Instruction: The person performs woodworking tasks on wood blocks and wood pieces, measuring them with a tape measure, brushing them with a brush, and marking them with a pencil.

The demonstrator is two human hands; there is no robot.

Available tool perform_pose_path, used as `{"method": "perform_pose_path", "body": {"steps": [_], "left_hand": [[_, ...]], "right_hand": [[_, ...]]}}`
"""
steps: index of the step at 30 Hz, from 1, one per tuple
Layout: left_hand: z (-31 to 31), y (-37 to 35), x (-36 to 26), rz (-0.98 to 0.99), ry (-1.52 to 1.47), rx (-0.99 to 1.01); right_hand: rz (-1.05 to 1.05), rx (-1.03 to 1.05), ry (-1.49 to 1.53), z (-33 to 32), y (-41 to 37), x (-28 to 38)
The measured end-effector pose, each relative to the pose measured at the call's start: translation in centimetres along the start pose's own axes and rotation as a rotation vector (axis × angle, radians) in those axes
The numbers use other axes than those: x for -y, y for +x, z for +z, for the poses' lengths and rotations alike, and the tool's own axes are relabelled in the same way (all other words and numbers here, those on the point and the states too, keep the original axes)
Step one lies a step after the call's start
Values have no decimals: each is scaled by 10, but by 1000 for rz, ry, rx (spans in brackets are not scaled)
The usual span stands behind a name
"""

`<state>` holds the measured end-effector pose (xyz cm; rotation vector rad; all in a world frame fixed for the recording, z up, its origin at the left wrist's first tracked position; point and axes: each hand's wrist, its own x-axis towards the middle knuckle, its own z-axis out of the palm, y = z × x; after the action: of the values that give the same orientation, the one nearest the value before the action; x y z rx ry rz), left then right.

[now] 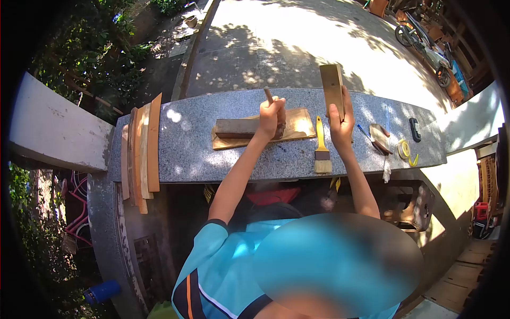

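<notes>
My left hand (272, 116) is wrapped round a slim brown wooden handle (268, 95) that sticks up out of the fist; its lower end is hidden. The fist is over the right part of a dark brown wooden block (235, 128), which lies on a lighter, flat wooden board (303, 123). My right hand (341, 125) grips a rectangular wooden block (331, 87) with a small dark spot on its face, held upright. A paintbrush with a yellow handle (321, 134) lies between the two forearms, bristles toward me.
Several wooden strips (141, 154) lie across the left end of the speckled stone counter (183, 157). On the right are a blue pen (364, 131), a dark-handled tool (380, 147), yellow tape (404, 149) and a black object (415, 129). White pillars flank the counter.
</notes>
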<state>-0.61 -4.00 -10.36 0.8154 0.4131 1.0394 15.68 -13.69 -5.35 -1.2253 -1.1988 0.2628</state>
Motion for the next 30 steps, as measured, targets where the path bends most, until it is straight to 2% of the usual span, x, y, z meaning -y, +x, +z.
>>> {"method": "perform_pose_path", "body": {"steps": [1, 2, 6, 9, 12, 15, 30], "left_hand": [[-7, 5, -1, -31, -191, -46], [-17, 10, -2, -130, -474, -191], [-15, 4, -10, -4, -487, -292], [-9, 1, -3, 154, -303, -232], [2, -5, -1, 209, -56, -161], [3, -5, 3, 214, 6, -167], [3, -5, 3, 329, -19, -128]], "right_hand": [[87, -8, -30, -8, -17, -31], [175, -13, -60, -16, -34, -62], [500, -51, 161, -31, -63, -66], [492, -76, 145, -26, -56, -56], [487, -32, 130, -26, -57, -60], [459, -15, 126, -26, -58, -64], [428, -41, 126, -24, -60, -73]]}}
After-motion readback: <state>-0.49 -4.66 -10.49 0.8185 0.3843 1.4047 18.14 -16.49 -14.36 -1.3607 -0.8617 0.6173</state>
